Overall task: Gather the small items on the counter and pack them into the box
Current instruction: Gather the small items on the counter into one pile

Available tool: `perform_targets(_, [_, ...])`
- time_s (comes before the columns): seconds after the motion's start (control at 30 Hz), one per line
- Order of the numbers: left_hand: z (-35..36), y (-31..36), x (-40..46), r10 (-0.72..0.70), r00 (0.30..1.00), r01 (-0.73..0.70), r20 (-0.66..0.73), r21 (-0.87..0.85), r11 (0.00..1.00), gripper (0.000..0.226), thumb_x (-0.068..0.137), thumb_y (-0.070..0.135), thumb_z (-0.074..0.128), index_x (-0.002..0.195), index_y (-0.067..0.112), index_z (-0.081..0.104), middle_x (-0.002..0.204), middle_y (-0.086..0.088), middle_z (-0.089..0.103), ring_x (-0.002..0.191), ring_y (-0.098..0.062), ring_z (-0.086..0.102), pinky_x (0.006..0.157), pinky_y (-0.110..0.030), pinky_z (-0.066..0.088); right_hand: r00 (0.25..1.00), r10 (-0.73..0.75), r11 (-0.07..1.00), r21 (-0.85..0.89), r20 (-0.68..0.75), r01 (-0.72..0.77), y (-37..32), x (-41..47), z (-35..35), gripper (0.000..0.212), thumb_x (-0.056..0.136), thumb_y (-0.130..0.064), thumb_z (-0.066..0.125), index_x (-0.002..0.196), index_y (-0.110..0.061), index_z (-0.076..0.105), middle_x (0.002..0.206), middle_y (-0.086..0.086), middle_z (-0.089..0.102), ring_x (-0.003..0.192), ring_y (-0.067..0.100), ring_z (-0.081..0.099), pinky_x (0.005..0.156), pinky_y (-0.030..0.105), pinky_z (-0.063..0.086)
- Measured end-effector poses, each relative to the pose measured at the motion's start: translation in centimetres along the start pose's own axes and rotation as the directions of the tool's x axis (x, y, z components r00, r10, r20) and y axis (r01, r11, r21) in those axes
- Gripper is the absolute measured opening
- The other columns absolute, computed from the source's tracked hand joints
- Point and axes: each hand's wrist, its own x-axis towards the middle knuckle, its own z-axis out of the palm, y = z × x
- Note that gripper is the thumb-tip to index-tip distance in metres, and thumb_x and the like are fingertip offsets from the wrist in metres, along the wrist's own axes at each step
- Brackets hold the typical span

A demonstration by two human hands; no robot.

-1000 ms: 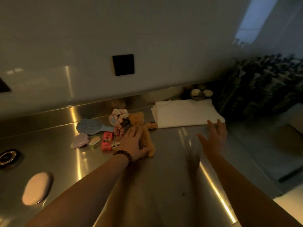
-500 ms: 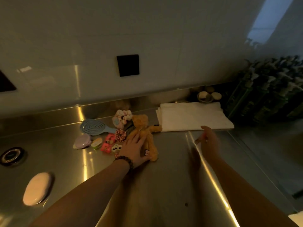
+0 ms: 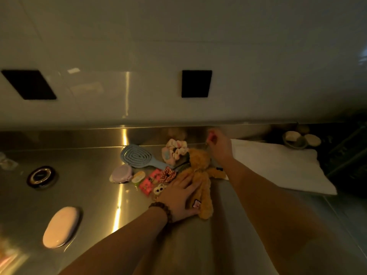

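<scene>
My left hand (image 3: 179, 197) lies flat, palm down, fingers spread, a bead bracelet (image 3: 161, 211) at the wrist, while my right arm reaches farther forward, its hand (image 3: 219, 144) loosely curled with fingertips pinched.

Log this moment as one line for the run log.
left hand flat on plush toy | right hand raised above counter near scrunchie | box not in view

A dim home kitchen: a stainless steel tabletop (image 3: 198, 245) with raised backsplash, glossy white wall tiles (image 3: 139, 56), and a folded white towel (image 3: 278, 167).
</scene>
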Motion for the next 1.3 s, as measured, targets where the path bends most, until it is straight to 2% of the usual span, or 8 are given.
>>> perform_targets(0.13, [0.1,-1.0,0.5,0.025,1.0,-0.025,-0.007,-0.014,1.0,0.094,0.077,0.071,0.05,0.147,0.037,-0.001,0.158,0.002,-0.004,0.144,-0.017,-0.007,0.117,-0.038,0.006,0.997,0.049,0.999,-0.011,0.051,-0.048,1.0,1.3,2.0,0.032,0.085,-0.01,0.064,0.116,-0.017,0.059,0.098,0.005,0.068,0.093,0.021,0.064,0.086,0.035,0.051])
perform_targets(0.23, [0.5,-1.1,0.7,0.027,0.999,-0.028,-0.022,-0.037,0.999,0.093,0.077,0.07,0.05,0.147,0.037,0.0,0.158,0.002,-0.003,0.143,-0.015,-0.008,0.116,-0.037,0.005,0.997,0.06,0.998,-0.029,0.053,-0.058,1.4,2.1,2.4,0.021,0.081,-0.008,0.068,0.101,-0.014,0.064,0.091,0.003,0.069,0.09,0.02,0.065,0.082,0.027,0.049])
perform_targets(0.4, [0.7,-1.1,0.9,0.039,0.998,-0.041,-0.048,-0.044,0.998,0.093,0.076,0.07,0.051,0.148,0.034,0.004,0.158,0.0,0.0,0.143,-0.015,-0.008,0.116,-0.036,0.002,0.991,0.06,0.998,-0.02,0.116,-0.058,1.4,2.5,2.4,0.021,0.08,-0.012,0.071,0.098,-0.019,0.064,0.095,0.001,0.068,0.088,0.015,0.062,0.077,0.027,0.049])
perform_targets(0.73, [-0.3,0.0,0.7,-0.034,0.998,0.036,0.056,-0.035,0.999,0.093,0.08,0.064,0.052,0.148,0.034,-0.004,0.158,-0.002,-0.003,0.143,-0.02,-0.005,0.117,-0.041,0.005,0.98,0.09,0.995,0.025,0.179,-0.096,0.2,1.2,0.0,0.06,0.075,-0.033,0.077,0.128,-0.018,0.052,0.12,0.005,0.063,0.107,0.016,0.057,0.088,0.027,0.044])
perform_targets(0.87, [-2.1,1.0,-0.1,-0.087,0.994,0.08,-0.072,-0.1,0.992,0.077,0.086,0.061,0.045,0.148,0.024,0.017,0.154,-0.006,0.019,0.138,-0.025,0.022,0.113,-0.037,0.023,0.994,-0.01,0.999,-0.032,0.113,0.013,-2.0,-2.1,-1.7,0.063,0.077,-0.038,0.074,0.132,-0.019,0.049,0.128,0.004,0.058,0.117,0.019,0.052,0.087,0.023,0.037])
perform_targets(0.97, [-3.7,1.0,-1.8,-0.161,0.96,0.127,-0.229,-0.158,0.979,0.064,0.088,0.057,0.044,0.142,0.024,0.031,0.144,-0.004,0.037,0.127,-0.022,0.038,0.104,-0.033,0.032,0.994,-0.072,0.997,-0.014,0.085,0.074,-3.9,-5.6,-1.7,0.055,0.08,-0.036,0.072,0.128,-0.018,0.052,0.121,-0.001,0.059,0.115,0.018,0.053,0.086,0.019,0.037])
perform_targets(1.1, [-5.2,-0.6,-6.2,-0.275,0.907,0.238,-0.32,-0.15,0.96,0.062,0.089,0.05,0.049,0.141,0.02,0.036,0.139,-0.006,0.043,0.123,-0.024,0.042,0.103,-0.037,0.036,0.975,-0.17,0.985,0.018,0.14,0.169,-6.7,-9.8,0.3,0.048,0.085,-0.032,0.067,0.128,-0.016,0.053,0.128,0.007,0.057,0.117,0.022,0.053,0.096,0.034,0.043])
perform_targets(1.3, [-5.9,-4.9,-15.7,-0.494,0.777,0.462,-0.391,-0.18,0.869,0.056,0.089,0.045,0.048,0.137,0.017,0.041,0.135,-0.008,0.049,0.121,-0.026,0.045,0.101,-0.036,0.036,0.905,-0.255,0.966,0.064,0.339,0.249,-11.5,-16.1,7.3,0.044,0.088,-0.023,0.062,0.129,-0.012,0.052,0.132,0.008,0.052,0.12,0.023,0.049,0.102,0.038,0.042])
